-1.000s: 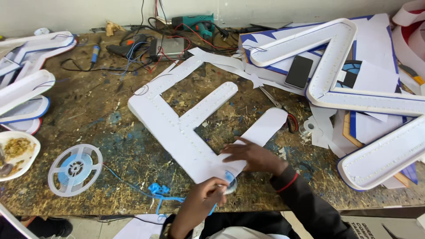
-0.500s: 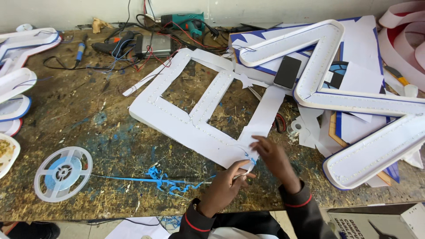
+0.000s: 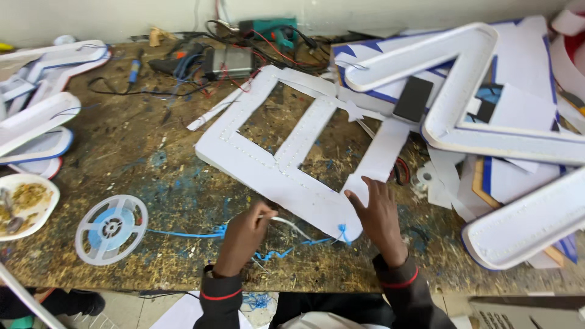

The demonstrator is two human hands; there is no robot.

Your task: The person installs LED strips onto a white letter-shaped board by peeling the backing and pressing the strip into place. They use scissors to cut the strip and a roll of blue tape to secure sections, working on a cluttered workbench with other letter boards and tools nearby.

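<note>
Left hand: the left hand (image 3: 244,234) is at the near edge of the worktop; its fingers are closed around a thin white strip (image 3: 286,223), which curves from the hand toward the white letter.
Right hand: the right hand (image 3: 379,216) lies flat with open, spread fingers on the lower right corner of the large flat white letter-shaped sign panel (image 3: 286,164); it presses the panel and grips nothing.
White panel: it lies flat in the middle of the rough, stained wooden worktop (image 3: 140,152), turned at an angle, with two open windows through which the wood shows; small dots run in lines along its bars.
Blue tape: a thin blue ribbon (image 3: 189,233) runs over the wood from the reel toward the left hand, and crumpled blue pieces lie between the two hands.
Reel: a round clear plastic reel with a blue core (image 3: 111,229) lies flat, left of the left hand and apart from it.
Plate: a white plate with food remains (image 3: 27,204) stands at the left edge.
Right side: big white channel letters with blue edges (image 3: 463,79) are piled there, and a dark flat phone (image 3: 413,99) lies on them.
Far edge: a teal power tool (image 3: 268,30) and tangled wires lie near the wall.
</note>
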